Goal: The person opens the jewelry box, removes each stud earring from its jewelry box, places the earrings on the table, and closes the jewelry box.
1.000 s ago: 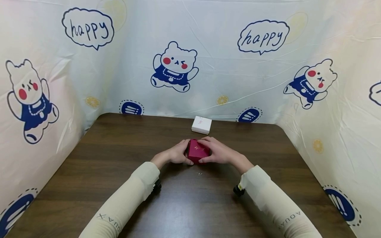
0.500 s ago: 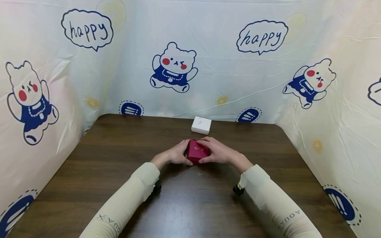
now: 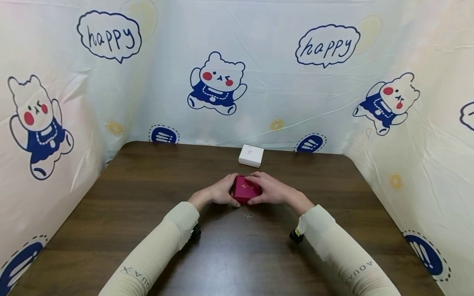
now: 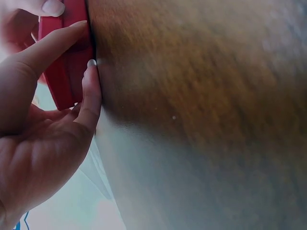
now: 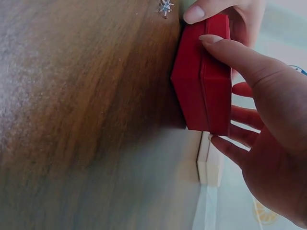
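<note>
At frame centre, a red, square, card-like box [image 3: 244,191] is pinched from opposite sides in the grip of left hand [image 3: 221,191] and right hand [image 3: 274,190], presumably for steadiness.

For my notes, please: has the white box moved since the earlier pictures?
No; the white box keeps its place by the far edge of the table.

a white box [image 3: 251,155] lies on the brown table [image 3: 148,172] before a bear-printed cloth [image 3: 277,94].
</note>
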A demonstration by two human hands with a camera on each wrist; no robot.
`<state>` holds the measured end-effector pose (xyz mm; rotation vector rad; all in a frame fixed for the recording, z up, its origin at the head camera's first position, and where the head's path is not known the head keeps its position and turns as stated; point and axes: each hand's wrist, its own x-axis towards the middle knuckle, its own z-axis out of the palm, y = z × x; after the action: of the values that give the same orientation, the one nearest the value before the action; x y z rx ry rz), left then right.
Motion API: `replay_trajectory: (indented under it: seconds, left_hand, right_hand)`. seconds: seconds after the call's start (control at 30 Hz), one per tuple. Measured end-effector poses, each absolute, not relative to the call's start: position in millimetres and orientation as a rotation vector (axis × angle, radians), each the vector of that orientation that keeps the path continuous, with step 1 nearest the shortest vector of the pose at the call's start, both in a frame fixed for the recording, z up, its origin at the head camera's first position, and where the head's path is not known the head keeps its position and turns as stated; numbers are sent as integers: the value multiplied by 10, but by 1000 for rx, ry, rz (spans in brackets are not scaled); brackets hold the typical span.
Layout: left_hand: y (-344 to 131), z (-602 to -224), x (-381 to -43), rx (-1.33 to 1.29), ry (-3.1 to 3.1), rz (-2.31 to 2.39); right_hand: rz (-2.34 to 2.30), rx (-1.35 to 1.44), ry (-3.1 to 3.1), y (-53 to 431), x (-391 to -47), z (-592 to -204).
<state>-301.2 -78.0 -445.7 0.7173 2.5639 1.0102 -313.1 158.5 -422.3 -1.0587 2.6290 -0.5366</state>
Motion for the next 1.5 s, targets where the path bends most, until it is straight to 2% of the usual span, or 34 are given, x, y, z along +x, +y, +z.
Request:
replay_trajectory:
  seconds: [0.5,1.5]
  left_hand:
    - [-765,-4452,-3020,697,2573,969]
    - [-729,-4438,-2992,684,2598,935]
  right_hand:
    - [-582,-1076,2628,1601,-3142,-4353]
    - [-534,-1089,2655,1589,-3119,-4353]
